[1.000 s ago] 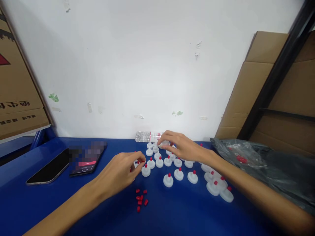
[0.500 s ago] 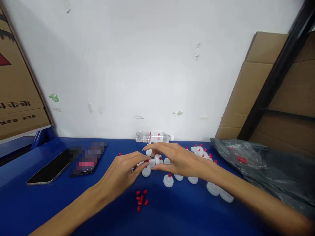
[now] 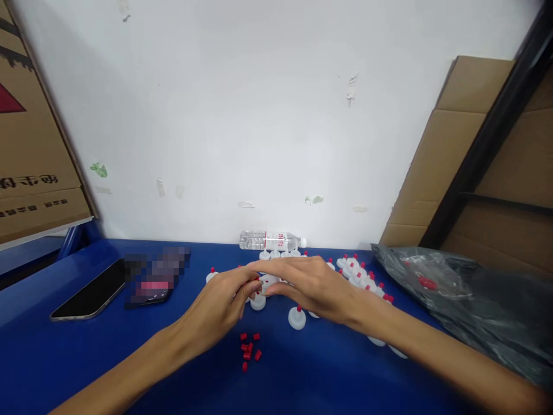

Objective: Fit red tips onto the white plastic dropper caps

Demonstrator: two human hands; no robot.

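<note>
Both hands meet over a blue table (image 3: 129, 369) strewn with several white caps with red tips (image 3: 297, 317). My left hand (image 3: 220, 305) is pinched, its fingertips at a small red piece beside a white cap (image 3: 266, 283). That white cap sits under the fingertips of my right hand (image 3: 309, 285), which reaches in from the right with fingers closed around it. A small pile of loose red plugs (image 3: 249, 349) lies just below my left hand.
A clear water bottle (image 3: 272, 240) lies against the white wall. Two phones (image 3: 93, 295) rest at the left. A dark plastic bag (image 3: 453, 294) sits at the right, with cardboard (image 3: 436, 155) behind it and a cardboard box (image 3: 30, 144) at far left.
My right hand came back from the far caps near the bottle, carrying a white cap toward my left hand. The two hands now touch at the cap.
</note>
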